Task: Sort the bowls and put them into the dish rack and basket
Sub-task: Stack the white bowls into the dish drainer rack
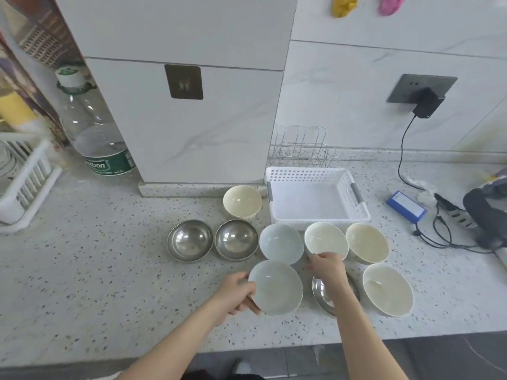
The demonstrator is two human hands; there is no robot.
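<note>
On the speckled countertop (96, 270), the left hand (236, 293) grips the left rim of a pale blue bowl (275, 287) near the front edge, fingers curled under it and thumb on the rim. The right hand (327, 270) reaches over a steel bowl (321, 294) at the front and touches the near rim of a white bowl (325, 239); whether its fingers pinch that rim or only rest on it, I cannot tell.

Behind the held bowl sits a second pale blue bowl (281, 244), and left of it 2 more steel bowls (190, 240) (236, 239) stand side by side. A cream bowl (367, 242) stands just right of the white one, another cream bowl (242, 201) sits further back beside the basket, and a large white bowl (387, 289) lies toward the front right.

The white plastic basket (359, 208) stands just behind the row of bowls, with a wire dish rack (300, 146) behind it against the back wall. Near the left edge stand a water bottle (96, 127) and a white slatted rack (27, 176). Toward the right edge lie a blue battery pack (406, 205) and a black cable (402, 152) running up to a wall charger (426, 104)
</note>
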